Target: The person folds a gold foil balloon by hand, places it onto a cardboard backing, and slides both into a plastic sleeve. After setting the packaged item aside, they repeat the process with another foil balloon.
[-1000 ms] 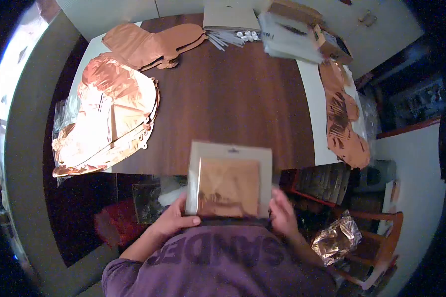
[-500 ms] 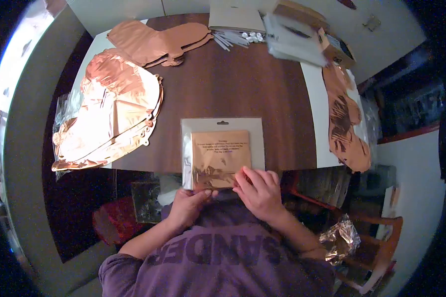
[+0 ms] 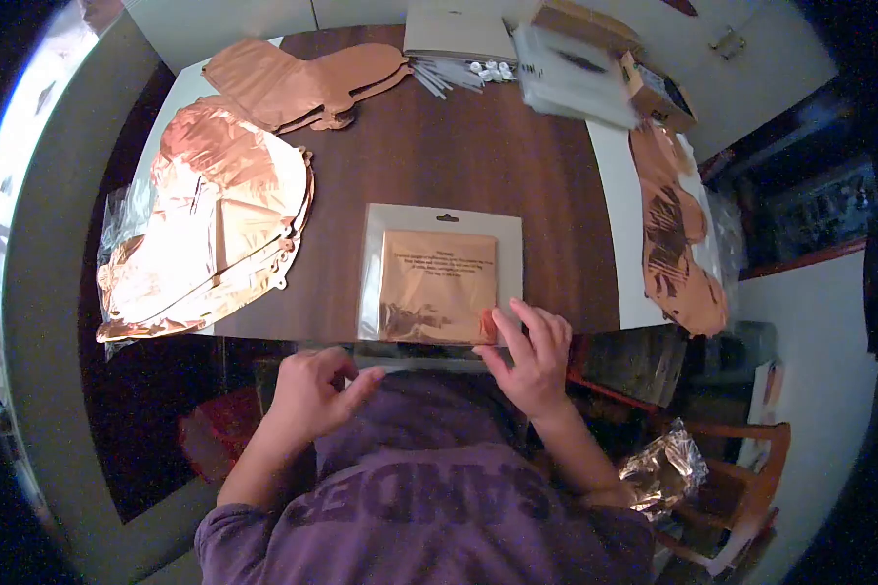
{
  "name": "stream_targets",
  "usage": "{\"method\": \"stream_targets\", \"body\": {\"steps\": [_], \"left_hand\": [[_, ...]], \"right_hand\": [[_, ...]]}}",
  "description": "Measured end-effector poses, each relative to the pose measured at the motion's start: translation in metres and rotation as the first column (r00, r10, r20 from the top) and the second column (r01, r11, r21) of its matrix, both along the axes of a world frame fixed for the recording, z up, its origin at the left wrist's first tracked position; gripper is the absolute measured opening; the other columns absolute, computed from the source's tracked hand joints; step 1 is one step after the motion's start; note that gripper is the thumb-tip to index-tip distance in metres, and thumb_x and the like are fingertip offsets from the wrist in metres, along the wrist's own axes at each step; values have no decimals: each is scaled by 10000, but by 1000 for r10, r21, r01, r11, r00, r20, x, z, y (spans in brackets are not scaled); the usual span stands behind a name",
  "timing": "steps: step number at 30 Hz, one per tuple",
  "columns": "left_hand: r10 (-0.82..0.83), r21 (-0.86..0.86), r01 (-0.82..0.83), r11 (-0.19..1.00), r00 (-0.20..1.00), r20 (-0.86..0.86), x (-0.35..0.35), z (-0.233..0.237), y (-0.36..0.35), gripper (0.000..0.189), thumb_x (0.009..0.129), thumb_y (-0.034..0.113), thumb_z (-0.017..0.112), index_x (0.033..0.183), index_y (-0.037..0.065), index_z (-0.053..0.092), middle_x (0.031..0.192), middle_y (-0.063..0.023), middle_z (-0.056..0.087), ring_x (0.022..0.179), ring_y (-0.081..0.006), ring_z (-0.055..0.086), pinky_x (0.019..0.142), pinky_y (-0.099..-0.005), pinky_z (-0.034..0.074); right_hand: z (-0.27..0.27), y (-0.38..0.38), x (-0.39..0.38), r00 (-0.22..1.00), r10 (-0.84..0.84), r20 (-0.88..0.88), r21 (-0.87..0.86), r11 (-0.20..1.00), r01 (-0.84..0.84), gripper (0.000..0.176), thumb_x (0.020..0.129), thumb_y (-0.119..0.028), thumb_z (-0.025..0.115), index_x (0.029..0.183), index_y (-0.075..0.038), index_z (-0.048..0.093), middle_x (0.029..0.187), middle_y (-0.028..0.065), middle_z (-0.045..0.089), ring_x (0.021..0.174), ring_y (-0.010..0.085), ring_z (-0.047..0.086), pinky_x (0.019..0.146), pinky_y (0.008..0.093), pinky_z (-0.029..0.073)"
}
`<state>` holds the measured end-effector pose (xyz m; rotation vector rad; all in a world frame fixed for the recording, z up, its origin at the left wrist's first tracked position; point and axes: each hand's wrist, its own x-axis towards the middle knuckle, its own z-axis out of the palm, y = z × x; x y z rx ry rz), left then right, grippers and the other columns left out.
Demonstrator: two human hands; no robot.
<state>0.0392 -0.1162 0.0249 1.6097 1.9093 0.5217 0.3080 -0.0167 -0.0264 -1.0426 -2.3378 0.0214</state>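
A flat clear packet [image 3: 439, 283] with a folded copper-coloured foil piece inside, printed warning text and a hang hole in its top edge, lies at the table's front edge. My right hand [image 3: 534, 361] is at its lower right corner, with the thumb at the bottom edge and the index finger on the front; the corner is between them, the other fingers spread. To the left of the packet and apart from it, my left hand [image 3: 312, 392] holds nothing, its fingers loosely bent and the thumb stretched out.
Copper foil balloons [image 3: 215, 214] are piled at left, with flat foil shapes [image 3: 312, 83] behind. White sticks [image 3: 434, 76], small white pieces [image 3: 491, 71], a stack of clear bags [image 3: 571, 73] and a box [image 3: 658, 93] stand at the back. More foil [image 3: 673, 234] lies right, near a chair [image 3: 751, 487].
The packet has moved forward onto the table, and my right hand has gone with it. My left hand has let go of the packet and drawn away to the left.
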Motion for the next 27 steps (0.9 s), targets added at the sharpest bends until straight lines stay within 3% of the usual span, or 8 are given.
{"method": "stream_targets", "body": {"steps": [1,2,5,8,19,22,25,27], "left_hand": [[-9,184,27,982,995,-100,2,2,0,333,798,378,758,836,50,709,722,-122,680,665,-315,644,673,-398,493],[-114,171,151,974,971,-210,4,3,6,394,761,356,780,1022,76,686,1053,-154,681,960,-308,646,863,-440,476],[-267,463,470,751,858,-438,23,-22,50,597,790,388,734,1273,81,565,1407,-172,481,1296,-345,455,1054,-510,355],[-387,302,550,779,800,-459,25,-53,68,757,808,387,699,1435,87,400,1533,-170,308,1432,-392,244,1165,-540,195],[-405,307,526,793,832,-379,23,-66,87,723,889,391,617,1474,68,340,1547,-189,293,1441,-414,229,1154,-582,172],[-397,356,510,783,850,-346,21,-63,90,695,871,350,649,1448,74,375,1507,-196,346,1405,-418,291,1130,-580,229],[-405,385,478,789,877,-260,18,-63,91,697,850,326,680,1432,75,391,1483,-207,369,1384,-427,323,1121,-583,248],[-421,358,465,810,885,-198,16,-60,92,703,839,324,693,1426,75,396,1478,-213,372,1381,-433,323,1121,-584,248]], "right_hand": [[-2,3,3,1000,16,11,1,1000,-16,455,792,-349,747,1168,-116,639,1231,107,572,1086,301,553,912,473,415],[-5,6,6,999,31,21,2,1000,-31,454,794,-347,746,1169,-115,639,1240,111,569,1101,304,551,924,477,414],[-6,12,7,996,72,48,-21,997,-71,447,796,-352,742,1164,-117,643,1249,111,578,1141,300,548,952,482,409],[-9,20,11,990,110,85,-11,994,-110,432,797,-352,738,1154,-124,652,1243,100,598,1161,284,549,968,479,404],[11,58,28,957,220,192,-143,971,-194,398,819,-313,718,1179,-152,665,1261,36,628,1247,282,518,1088,545,317],[32,94,39,920,373,116,-352,882,-313,360,826,-306,711,1141,-135,675,1185,46,663,1184,272,564,1075,559,312],[59,154,14,936,337,104,-518,822,-238,260,836,-268,695,1021,-85,698,1056,98,685,1038,290,629,984,505,414],[62,211,-19,985,133,-107,-565,807,-170,184,851,-230,665,893,-54,699,959,143,681,896,323,650,840,441,492]]}}
